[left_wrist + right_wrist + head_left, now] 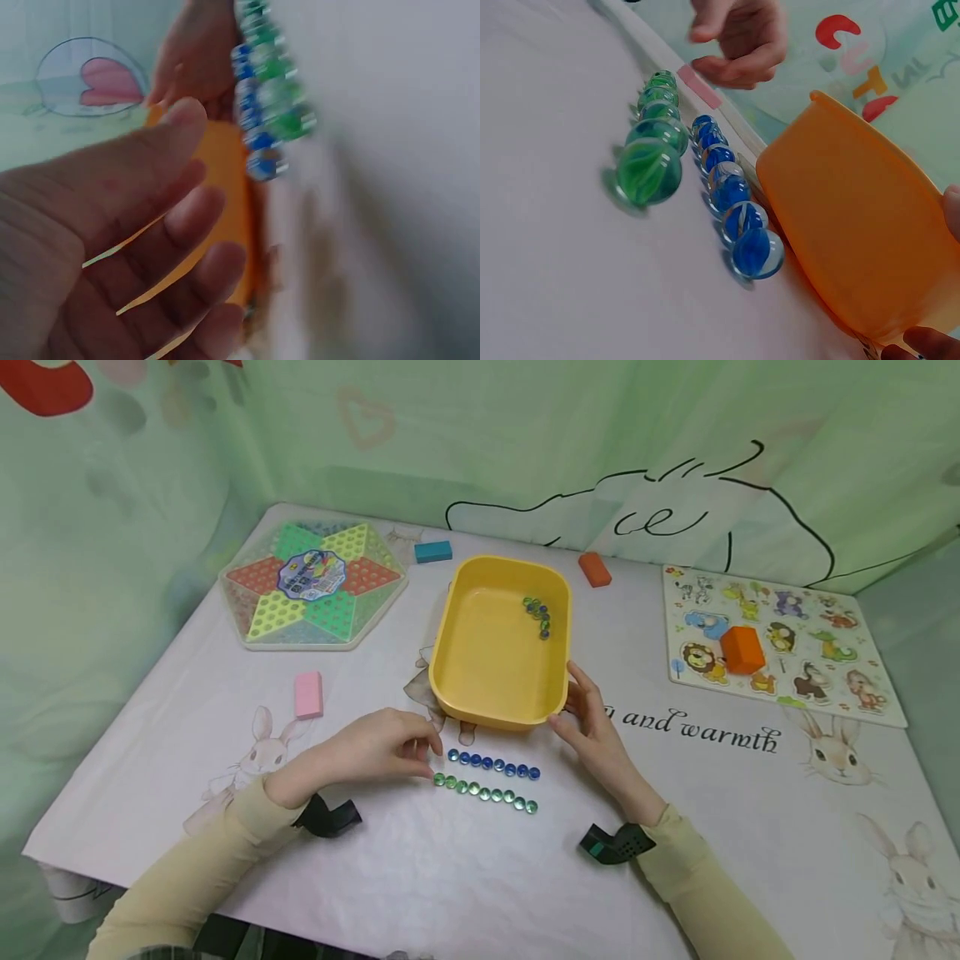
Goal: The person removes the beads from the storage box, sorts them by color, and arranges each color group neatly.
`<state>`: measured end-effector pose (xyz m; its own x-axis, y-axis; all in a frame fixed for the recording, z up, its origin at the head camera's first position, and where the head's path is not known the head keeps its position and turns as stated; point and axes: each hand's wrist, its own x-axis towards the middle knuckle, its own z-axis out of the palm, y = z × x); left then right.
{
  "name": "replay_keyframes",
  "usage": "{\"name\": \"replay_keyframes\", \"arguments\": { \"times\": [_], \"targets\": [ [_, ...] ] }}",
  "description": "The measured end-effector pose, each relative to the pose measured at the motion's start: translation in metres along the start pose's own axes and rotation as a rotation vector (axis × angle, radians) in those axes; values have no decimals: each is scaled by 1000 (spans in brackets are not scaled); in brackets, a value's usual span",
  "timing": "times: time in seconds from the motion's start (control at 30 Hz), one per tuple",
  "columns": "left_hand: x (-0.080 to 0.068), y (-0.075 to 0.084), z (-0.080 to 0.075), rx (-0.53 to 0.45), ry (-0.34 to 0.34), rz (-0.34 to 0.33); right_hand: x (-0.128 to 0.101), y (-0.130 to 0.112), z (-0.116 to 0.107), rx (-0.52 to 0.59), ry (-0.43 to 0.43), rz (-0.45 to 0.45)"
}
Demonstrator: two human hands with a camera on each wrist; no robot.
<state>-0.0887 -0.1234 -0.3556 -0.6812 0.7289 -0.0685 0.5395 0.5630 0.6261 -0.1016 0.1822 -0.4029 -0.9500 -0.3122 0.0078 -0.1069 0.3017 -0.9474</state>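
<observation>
Two rows of glass marbles lie on the table: blue marbles (487,763) nearer the tray and green marbles (485,793) nearer the person. My left hand (382,743) hovers at their left end, fingers loosely bent; the left wrist view shows a gap between thumb and forefinger with nothing in it. My right hand (596,735) touches the outside of the yellow plastic tray (495,677) around its near right corner, thumb at the front and fingers along the side. Several mixed marbles (540,617) sit inside the tray, toward its far right.
A Chinese checkers board (311,585) lies at the back left. Around the tray are a blue block (432,552), a red-orange block (594,569) and a pink block (308,695). An orange block (742,650) stands on the animal puzzle board (802,647) at right.
</observation>
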Motion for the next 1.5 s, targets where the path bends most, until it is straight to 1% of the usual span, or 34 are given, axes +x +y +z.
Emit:
{"name": "replay_keyframes", "arguments": {
  "times": [0.1, 0.23, 0.37, 0.43, 0.5, 0.53, 0.63, 0.73, 0.77, 0.87, 1.07, 1.13, 1.23, 1.33, 1.4, 1.5],
  "targets": [
    [5, 1, -16, -30, -12, 50, 0, 0, -1, 0, 1, 2],
    [16, 4, -36, -65, -69, 105, 0, -1, -1, 7, 0, 8],
    [36, 9, -51, -80, -140, 141, -1, -1, 0, 5, 1, 12],
    [50, 12, -59, -68, -164, 134, -1, -1, 0, -1, 2, 16],
    [65, 16, -67, -62, -169, 104, -2, -1, 0, -3, 6, 22],
    [73, 18, -69, -64, -165, 77, -2, -1, 0, -3, 7, 28],
    [97, 23, -74, -83, -131, 2, -3, 0, 1, -4, 5, 42],
    [121, 25, -74, -113, -87, -44, -2, 0, 1, -2, 6, 42],
    [128, 25, -73, -117, -75, -50, -2, 0, 1, -5, 5, 40],
    [147, 26, -72, -132, -34, -84, -1, 0, 0, -11, 6, 34],
    [178, 21, -67, -161, 64, -229, 0, 0, 0, -36, 7, 41],
    [186, 19, -64, -125, 80, -263, 0, 0, 0, -41, 8, 42],
    [197, 15, -58, -32, 83, -279, 0, 0, -1, -45, 9, 43],
    [206, 12, -52, 73, 62, -304, 0, 0, -1, -43, 10, 36],
    [212, 11, -49, 131, 38, -340, 0, 0, -1, -39, 9, 30],
    [218, 8, -45, 182, -3, -392, 0, 0, -1, -38, 7, 21]
  ]
}}
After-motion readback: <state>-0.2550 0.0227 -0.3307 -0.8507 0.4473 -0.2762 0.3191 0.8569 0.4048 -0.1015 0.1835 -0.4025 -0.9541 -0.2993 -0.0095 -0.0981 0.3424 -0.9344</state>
